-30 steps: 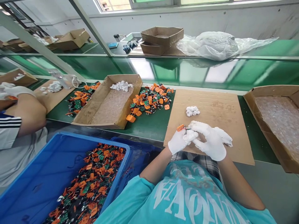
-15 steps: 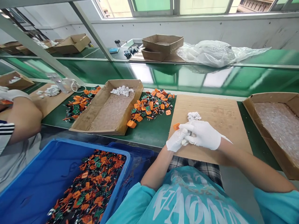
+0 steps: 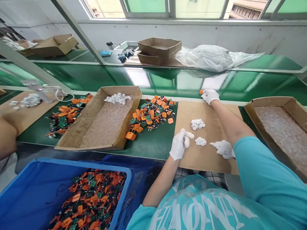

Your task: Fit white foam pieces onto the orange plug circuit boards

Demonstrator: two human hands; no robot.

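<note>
Your right hand [image 3: 210, 95] is stretched out to the far edge of the cardboard sheet [image 3: 211, 156], in the upper middle of the frame, with its fingers closed over a small orange part [image 3: 201, 91] right where the sheet meets the green conveyor belt [image 3: 168, 80]. Only a sliver of the part shows, so whether it is gripped or just resting against the belt edge is hard to say. This looks like the set-down of one finished piece.

Your left hand [image 3: 179, 144] sits low on the sheet near you, curled around a small white cap [image 3: 189, 134] held at the fingertips. Just beside it lies a loose white piece [image 3: 200, 141], and a little further up the sheet a small heap of white caps [image 3: 198, 124].

By my reckoning the next move calls for another orange part from the pile of orange parts [image 3: 153, 113], which lies on the table left of the sheet, a short reach for the left hand.

A crumpled white glove [image 3: 224, 149] lies under your right forearm. An open cardboard box [image 3: 100, 119] stands left of the pile, another cardboard box [image 3: 280, 127] at the right edge, and a blue bin [image 3: 35, 191] of parts at lower left. Nothing blocks the reach.
</note>
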